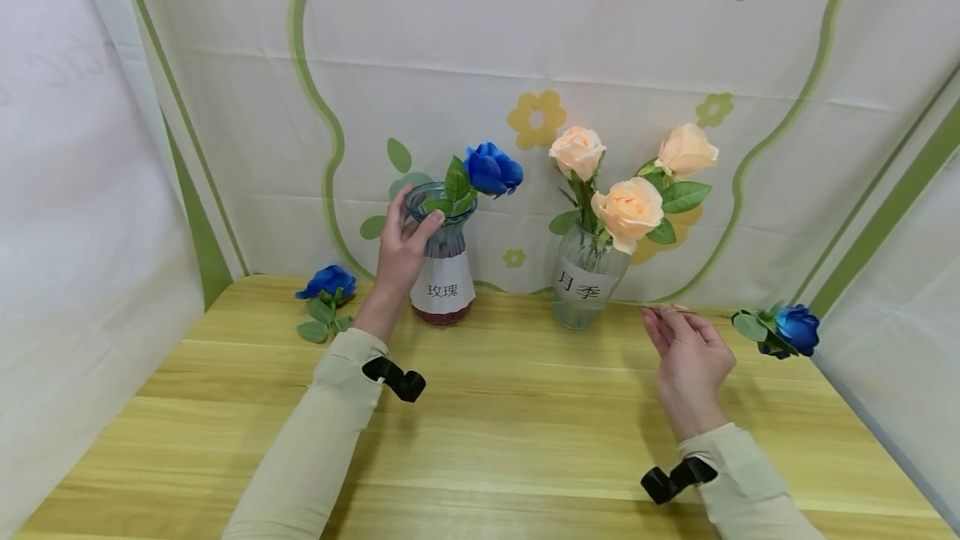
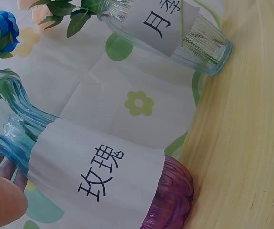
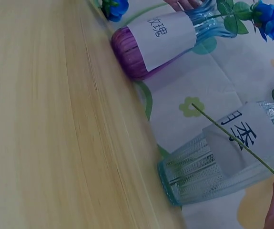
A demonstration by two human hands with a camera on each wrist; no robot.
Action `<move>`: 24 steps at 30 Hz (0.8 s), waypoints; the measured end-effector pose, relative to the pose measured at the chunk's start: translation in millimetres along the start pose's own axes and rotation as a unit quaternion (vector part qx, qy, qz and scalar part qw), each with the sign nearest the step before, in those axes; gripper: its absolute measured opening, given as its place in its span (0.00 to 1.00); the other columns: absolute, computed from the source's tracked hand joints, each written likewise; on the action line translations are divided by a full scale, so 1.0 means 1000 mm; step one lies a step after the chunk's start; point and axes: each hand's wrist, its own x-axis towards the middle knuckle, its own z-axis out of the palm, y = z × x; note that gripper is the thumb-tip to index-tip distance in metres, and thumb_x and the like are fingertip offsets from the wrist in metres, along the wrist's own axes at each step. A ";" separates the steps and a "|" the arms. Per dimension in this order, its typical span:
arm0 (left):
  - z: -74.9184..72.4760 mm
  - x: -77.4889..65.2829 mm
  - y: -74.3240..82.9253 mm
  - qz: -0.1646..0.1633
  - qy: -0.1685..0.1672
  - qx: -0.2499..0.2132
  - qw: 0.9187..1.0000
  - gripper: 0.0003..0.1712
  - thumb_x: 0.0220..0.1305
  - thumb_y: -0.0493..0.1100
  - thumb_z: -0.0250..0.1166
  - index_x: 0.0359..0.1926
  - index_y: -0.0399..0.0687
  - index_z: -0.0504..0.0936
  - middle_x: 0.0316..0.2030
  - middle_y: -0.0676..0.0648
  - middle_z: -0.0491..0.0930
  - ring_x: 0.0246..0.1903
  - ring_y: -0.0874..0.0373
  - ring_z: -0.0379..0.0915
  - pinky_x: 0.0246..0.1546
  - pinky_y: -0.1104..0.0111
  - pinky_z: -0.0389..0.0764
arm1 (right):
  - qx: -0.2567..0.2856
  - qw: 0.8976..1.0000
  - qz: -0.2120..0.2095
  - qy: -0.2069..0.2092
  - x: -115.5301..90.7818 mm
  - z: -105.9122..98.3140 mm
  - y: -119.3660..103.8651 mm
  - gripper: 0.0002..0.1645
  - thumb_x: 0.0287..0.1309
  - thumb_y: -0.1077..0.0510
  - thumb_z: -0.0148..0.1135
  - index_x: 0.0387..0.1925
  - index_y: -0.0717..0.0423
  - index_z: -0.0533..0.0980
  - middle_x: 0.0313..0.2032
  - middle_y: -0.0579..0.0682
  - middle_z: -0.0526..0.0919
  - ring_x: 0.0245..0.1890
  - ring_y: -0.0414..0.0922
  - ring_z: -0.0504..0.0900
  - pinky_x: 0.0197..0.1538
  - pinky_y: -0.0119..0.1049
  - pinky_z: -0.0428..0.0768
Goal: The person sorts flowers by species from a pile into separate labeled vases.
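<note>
My left hand (image 1: 402, 247) grips the flared neck of a blue-to-purple glass vase (image 1: 444, 317), fingers behind the rim and thumb in front. A paper label with dark characters (image 2: 101, 171) wraps its body. One blue rose (image 1: 492, 169) stands in this vase, leaning right over the rim. Between thumb and fingers, my right hand (image 1: 692, 365) pinches the thin green stem (image 3: 256, 155) of another blue rose (image 1: 797, 330). That rose is held roughly level, bloom to the right; the stem's bare end points left, in front of the clear vase in the right wrist view.
A clear ribbed glass vase (image 1: 573, 315), also labelled, holds three peach roses (image 1: 626, 211) between my hands. Another blue rose (image 1: 330, 283) lies on the wooden table (image 1: 480, 440) at the back left. A patterned white cloth (image 1: 450, 32) hangs close behind the vases.
</note>
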 end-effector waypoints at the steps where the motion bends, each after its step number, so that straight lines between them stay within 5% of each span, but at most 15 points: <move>1: 0.000 0.000 0.000 0.000 0.000 0.000 1.000 0.44 0.76 0.50 0.63 0.85 0.60 0.52 0.86 0.51 0.51 0.83 0.45 0.54 0.82 0.48 0.59 | 0.001 1.000 0.000 -0.002 -0.002 0.001 0.000 0.10 0.56 0.74 0.75 0.38 0.70 0.81 0.29 0.59 0.91 0.31 0.51 0.94 0.42 0.39 0.91; 15: 0.001 0.000 0.001 -0.001 0.005 -0.003 1.000 0.44 0.76 0.49 0.64 0.85 0.59 0.53 0.85 0.51 0.51 0.82 0.45 0.55 0.82 0.49 0.60 | 0.041 0.997 -0.009 -0.062 -0.034 0.020 0.000 0.10 0.59 0.70 0.76 0.37 0.71 0.81 0.35 0.62 0.93 0.38 0.53 0.95 0.46 0.40 0.90; 24: 0.001 -0.001 0.003 -0.005 0.005 0.001 1.000 0.45 0.75 0.50 0.64 0.85 0.60 0.53 0.86 0.51 0.51 0.82 0.46 0.54 0.82 0.49 0.59 | 0.058 0.993 -0.004 -0.101 -0.054 0.030 0.000 0.04 0.65 0.73 0.68 0.34 0.70 0.80 0.35 0.63 0.93 0.38 0.53 0.95 0.46 0.40 0.90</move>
